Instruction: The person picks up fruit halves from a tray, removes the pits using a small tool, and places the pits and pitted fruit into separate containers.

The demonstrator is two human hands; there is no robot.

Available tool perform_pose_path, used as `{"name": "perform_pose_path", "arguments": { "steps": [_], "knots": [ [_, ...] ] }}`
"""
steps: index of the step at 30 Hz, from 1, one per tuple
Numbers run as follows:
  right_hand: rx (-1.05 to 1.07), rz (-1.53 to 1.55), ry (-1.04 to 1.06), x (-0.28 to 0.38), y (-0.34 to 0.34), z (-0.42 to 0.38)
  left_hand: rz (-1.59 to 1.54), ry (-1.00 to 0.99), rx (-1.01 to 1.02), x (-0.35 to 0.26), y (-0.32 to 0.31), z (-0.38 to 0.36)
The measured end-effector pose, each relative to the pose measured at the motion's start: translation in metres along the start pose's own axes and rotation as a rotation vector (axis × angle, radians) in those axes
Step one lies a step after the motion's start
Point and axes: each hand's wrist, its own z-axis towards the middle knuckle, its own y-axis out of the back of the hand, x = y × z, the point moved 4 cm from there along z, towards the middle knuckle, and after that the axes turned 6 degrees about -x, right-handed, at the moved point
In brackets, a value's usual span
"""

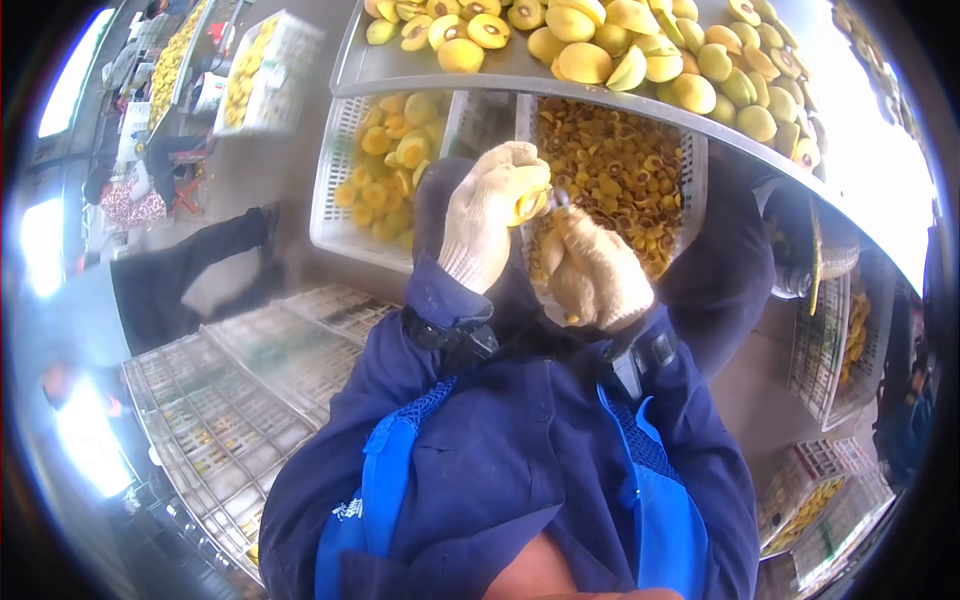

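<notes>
My left hand (487,218), in a cream knit glove, is closed around a yellow peach half (530,203) with its cut side facing right. Gloved as well, my right hand (597,272) curls its fingers around a small pitting tool (559,198), whose metal end points at the peach. Most of the tool is hidden in the fist. Both hands are above my lap, over the near side of a white crate (693,185) of brown-and-yellow cut-out peach pits (610,150). Left of it, another white crate (322,205) contains pitted peach halves (385,150).
A metal table (400,85) heaped with halved peaches (585,60) spans the top. Stacked white crates (250,350) stand at lower left, and more crates (820,490) at lower right. A person (135,195) sits at far left, near another fruit-filled crate (290,75).
</notes>
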Motion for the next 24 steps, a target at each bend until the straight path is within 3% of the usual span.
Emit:
{"name": "perform_pose_path", "arguments": {
  "steps": [5,9,12,13,14,16,17,18,19,20,22,24],
  "knots": [
    [0.098,0.03,-0.121,-0.001,0.003,-0.015,0.025,0.035,-0.009,0.011,-0.009,-0.001],
    [-0.062,0.075,-0.026,-0.002,0.005,-0.009,-0.06,0.004,0.013,0.009,-0.008,0.003],
    [-0.017,0.234,-0.081,0.005,0.006,-0.013,0.122,-0.179,-0.048,-0.019,0.004,0.001],
    [0.009,0.315,-0.105,0.005,0.008,-0.014,0.275,-0.358,-0.037,-0.033,0.019,0.005],
    [-0.02,0.315,-0.115,0.006,0.012,-0.012,0.195,-0.295,-0.104,-0.052,0.03,0.011],
    [-0.088,0.316,-0.142,0.008,0.022,-0.016,1.247,-0.724,-0.318,-0.105,0.06,0.036],
    [-0.111,0.218,-0.1,0.009,0.03,-0.015,1.564,-0.953,-0.374,-0.124,0.056,0.045],
    [-0.161,0.133,-0.034,0.007,0.032,-0.013,1.711,-1.045,-0.45,-0.131,0.07,0.071],
    [-0.209,0.041,0.031,0.005,0.029,-0.012,1.73,-0.728,-0.422,-0.137,0.065,0.095],
    [-0.234,0.056,-0.071,0.016,0.025,-0.014,1.709,-0.44,-0.383,-0.144,0.054,0.116],
    [-0.225,0.16,-0.24,0.026,0.019,-0.017,1.626,-0.52,-0.303,-0.133,0.034,0.158],
    [-0.231,-0.06,-0.098,0.026,0.021,-0.022,1.659,-0.514,-0.183,-0.099,0.023,0.187]
  ]
}}
